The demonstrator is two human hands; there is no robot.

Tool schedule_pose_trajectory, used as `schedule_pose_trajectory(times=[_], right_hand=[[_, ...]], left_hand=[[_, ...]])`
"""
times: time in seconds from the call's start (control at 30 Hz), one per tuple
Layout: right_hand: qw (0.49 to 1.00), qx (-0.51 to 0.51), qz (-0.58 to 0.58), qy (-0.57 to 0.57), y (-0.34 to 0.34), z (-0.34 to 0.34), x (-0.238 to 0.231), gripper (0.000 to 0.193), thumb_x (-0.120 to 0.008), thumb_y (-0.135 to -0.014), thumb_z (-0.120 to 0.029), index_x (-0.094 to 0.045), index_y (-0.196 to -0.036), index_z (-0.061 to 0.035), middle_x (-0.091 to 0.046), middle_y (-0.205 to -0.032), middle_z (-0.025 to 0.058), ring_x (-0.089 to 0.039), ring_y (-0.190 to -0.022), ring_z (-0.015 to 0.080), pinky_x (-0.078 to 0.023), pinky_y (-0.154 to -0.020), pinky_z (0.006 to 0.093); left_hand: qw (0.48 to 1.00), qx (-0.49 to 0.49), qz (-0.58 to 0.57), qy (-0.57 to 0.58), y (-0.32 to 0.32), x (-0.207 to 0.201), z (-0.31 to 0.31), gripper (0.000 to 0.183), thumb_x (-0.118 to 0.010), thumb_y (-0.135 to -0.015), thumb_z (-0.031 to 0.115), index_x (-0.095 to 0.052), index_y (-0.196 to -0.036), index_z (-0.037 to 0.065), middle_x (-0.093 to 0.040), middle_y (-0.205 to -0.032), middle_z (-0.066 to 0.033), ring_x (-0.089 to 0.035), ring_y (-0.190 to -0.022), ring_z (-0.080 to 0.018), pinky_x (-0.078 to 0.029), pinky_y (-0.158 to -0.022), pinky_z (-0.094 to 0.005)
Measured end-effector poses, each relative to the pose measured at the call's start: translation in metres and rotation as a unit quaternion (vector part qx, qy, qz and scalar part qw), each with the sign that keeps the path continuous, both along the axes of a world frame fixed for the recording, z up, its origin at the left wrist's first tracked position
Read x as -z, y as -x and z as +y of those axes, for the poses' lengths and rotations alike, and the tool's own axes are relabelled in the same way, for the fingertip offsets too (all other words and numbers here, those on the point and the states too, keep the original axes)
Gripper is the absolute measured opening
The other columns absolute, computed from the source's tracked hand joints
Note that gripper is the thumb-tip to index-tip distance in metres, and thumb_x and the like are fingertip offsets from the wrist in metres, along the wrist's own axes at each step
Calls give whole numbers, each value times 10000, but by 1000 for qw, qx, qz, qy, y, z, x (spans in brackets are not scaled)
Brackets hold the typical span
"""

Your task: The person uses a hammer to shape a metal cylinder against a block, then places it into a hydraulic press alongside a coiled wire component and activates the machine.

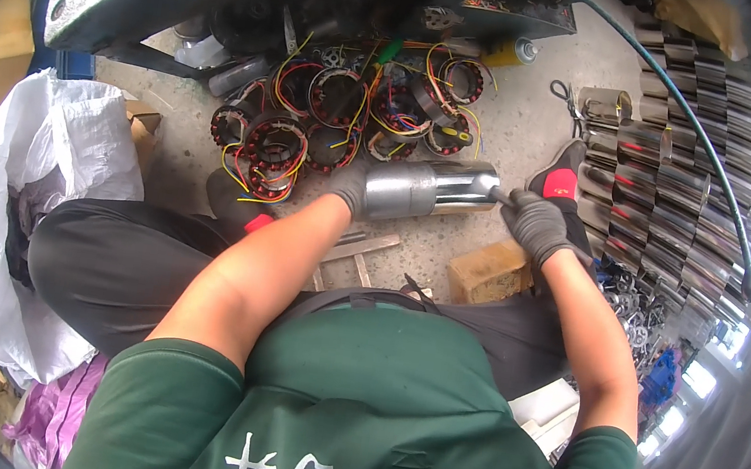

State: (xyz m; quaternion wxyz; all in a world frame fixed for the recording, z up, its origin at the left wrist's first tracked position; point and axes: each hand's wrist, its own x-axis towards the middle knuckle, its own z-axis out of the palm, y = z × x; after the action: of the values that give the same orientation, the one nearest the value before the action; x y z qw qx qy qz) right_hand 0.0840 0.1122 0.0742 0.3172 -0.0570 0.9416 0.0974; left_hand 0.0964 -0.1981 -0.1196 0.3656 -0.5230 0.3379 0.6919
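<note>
The steel cylinder (415, 188) is positioned between both hands, its left end grasped by the left hand (353, 185). The right hand (535, 224) is curled near the other end; its grip's contents cannot be told. Steadiness is best kept, clear of the wound stators (254, 147).

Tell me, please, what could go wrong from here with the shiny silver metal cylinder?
The shiny silver metal cylinder could slip or roll: it looks smooth and round beside the grey-gloved left hand.
The wire-trailing red-and-black rings lie close by, so it might hit them.
</note>
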Motion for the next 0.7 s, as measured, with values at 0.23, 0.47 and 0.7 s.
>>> schedule_pose_trajectory(times=[0.23, 0.47, 0.7], right_hand=[[916, 362, 28, 169, 47, 88, 61, 519, -633, -858, -142, -623, -1371, -65, -723, -800, 159, -704, -682, 229, -564, -634, 372], [988, 55, 143, -6, 0, 92, 105, 336, -560, -950, -177, -671, -1267, -161, -700, -1147, 176, -648, -1154, 392, -538, -913, 474], [913, 314, 81, 247, -23, 39, 160, 499, -435, -1026, -423, -709, -1064, -8, -688, -1066, 304, -660, -1039, 456, -482, -957, 494]], left_hand=[[920, 242, 160, 264, -39, -24, 16, 782, -676, -910, 448, -477, -1473, -57, -532, -1473, -293, -531, -1363, -408, -426, -1109, -415], [903, 261, 189, 284, -38, -30, 13, 749, -655, -934, 468, -496, -1460, -41, -555, -1446, -289, -552, -1325, -418, -433, -1090, -425], [956, 146, 134, 215, -37, 35, 8, 592, -679, -921, 383, -603, -1333, -35, -650, -1300, -214, -656, -1107, -328, -511, -952, -421]])
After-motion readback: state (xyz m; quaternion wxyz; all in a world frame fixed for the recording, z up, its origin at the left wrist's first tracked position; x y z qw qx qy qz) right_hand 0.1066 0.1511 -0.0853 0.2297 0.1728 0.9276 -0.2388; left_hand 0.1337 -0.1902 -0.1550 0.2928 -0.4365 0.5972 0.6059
